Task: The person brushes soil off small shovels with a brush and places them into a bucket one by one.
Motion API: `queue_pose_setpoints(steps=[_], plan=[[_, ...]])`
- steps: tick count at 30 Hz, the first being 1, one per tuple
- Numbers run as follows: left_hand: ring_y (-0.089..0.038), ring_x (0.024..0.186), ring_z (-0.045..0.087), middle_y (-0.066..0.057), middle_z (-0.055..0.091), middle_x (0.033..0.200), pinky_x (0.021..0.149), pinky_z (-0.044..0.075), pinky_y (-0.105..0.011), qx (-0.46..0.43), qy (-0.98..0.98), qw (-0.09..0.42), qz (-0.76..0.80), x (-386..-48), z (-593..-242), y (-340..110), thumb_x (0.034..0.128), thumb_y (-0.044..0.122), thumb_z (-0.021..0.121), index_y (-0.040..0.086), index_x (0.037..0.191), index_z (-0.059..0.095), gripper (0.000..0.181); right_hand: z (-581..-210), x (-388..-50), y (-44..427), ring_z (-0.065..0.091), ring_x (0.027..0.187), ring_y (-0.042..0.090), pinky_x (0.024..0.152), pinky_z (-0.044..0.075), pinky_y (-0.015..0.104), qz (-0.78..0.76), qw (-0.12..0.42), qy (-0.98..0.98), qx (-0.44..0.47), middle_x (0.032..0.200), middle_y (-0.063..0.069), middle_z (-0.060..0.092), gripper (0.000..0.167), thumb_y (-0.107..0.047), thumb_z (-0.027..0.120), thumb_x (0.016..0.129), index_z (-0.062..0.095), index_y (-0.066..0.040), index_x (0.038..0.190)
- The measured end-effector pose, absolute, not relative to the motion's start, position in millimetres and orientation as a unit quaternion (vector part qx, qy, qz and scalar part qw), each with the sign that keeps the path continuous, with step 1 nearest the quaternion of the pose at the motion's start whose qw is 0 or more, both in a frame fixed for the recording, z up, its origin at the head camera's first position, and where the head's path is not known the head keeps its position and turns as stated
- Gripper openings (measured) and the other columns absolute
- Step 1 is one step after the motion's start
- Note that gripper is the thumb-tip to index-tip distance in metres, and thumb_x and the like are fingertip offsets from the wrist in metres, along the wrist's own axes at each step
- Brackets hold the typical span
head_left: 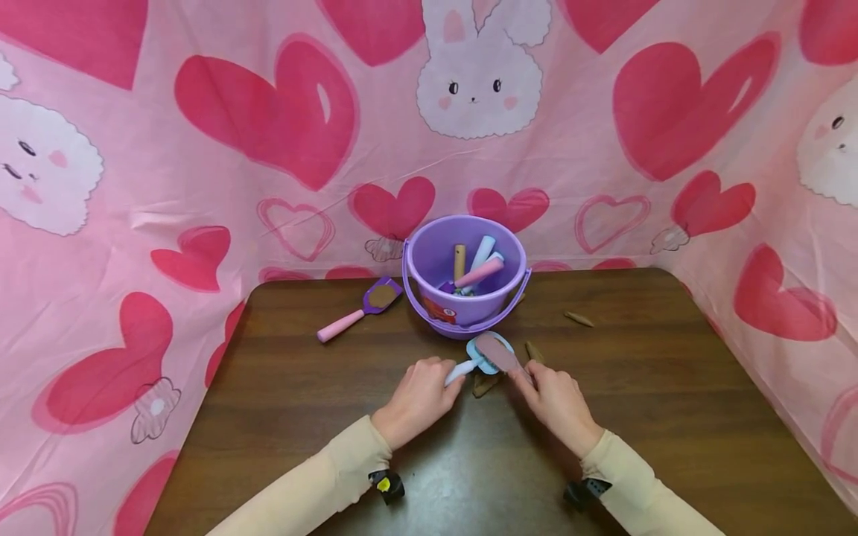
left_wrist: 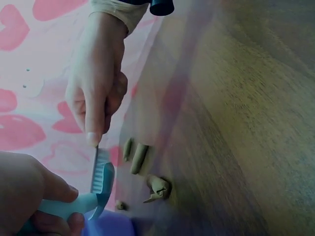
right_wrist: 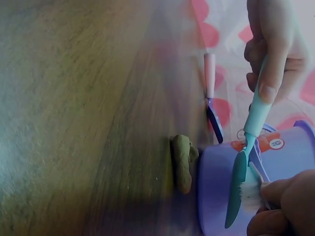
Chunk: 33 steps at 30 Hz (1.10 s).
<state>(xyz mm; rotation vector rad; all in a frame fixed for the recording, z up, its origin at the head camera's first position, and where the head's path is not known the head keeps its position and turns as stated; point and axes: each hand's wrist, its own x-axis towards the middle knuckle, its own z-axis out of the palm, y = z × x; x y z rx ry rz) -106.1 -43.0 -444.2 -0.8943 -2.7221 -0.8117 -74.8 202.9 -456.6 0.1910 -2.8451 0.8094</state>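
My left hand (head_left: 418, 394) grips the white-blue handle of a small toy shovel (head_left: 461, 371), its light blue blade held above the table. My right hand (head_left: 556, 406) pinches a pink brush (head_left: 494, 350). In the right wrist view the brush's white bristles (right_wrist: 250, 195) touch the shovel's blade (right_wrist: 238, 179). The left wrist view also has the bristles against the blade. Below the tools lies a brown clay-like lump (head_left: 484, 385), partly covered by them. Just behind the tools stands a purple bucket (head_left: 482, 309), upright, with several handled tools inside.
Left of the bucket lies a purple shovel with a pink handle (head_left: 340, 326), brown material on its blade. Brown clay-like pieces (head_left: 578, 318) are scattered on the right of the wooden table (head_left: 322, 417). A pink cloth (head_left: 389, 164) with hearts and rabbits hangs around the back and sides.
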Motion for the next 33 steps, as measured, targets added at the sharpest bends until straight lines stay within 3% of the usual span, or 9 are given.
queue_pose_setpoints(steps=[11,18,33], plan=[[-0.016,0.062,0.056,0.001,0.050,0.070,0.054,0.048,-0.033,-0.302,-0.908,0.081,-0.278,-104.8,-443.6,-42.7,0.0972,0.016,0.072,0.011,0.081,0.063,0.019,-459.5,-72.1,200.9,0.041,0.051,0.016,0.048,0.034,0.034,0.264,0.123,-0.954,0.064,0.058,-0.005,0.037,0.033,-0.024,0.067,0.102,0.052,-0.012,0.075],[-0.018,0.061,0.057,-0.001,0.051,0.068,0.055,0.048,-0.035,-0.294,-0.913,0.090,-0.270,-105.7,-444.4,-43.7,0.0949,0.013,0.074,0.009,0.079,0.063,0.020,-459.2,-71.6,198.8,0.039,0.050,0.011,0.048,0.032,0.030,0.262,0.104,-0.954,0.100,0.058,-0.008,0.035,0.033,-0.026,0.070,0.101,0.050,-0.016,0.075],[-0.015,0.062,0.056,0.000,0.055,0.070,0.056,0.048,-0.031,-0.299,-0.912,0.073,-0.271,-101.0,-443.8,-49.1,0.0956,0.015,0.074,0.008,0.086,0.070,0.013,-456.6,-74.3,215.3,0.041,0.052,0.016,0.049,0.035,0.034,0.263,0.112,-0.957,0.046,0.060,-0.003,0.038,0.031,-0.022,0.065,0.103,0.052,-0.011,0.077]])
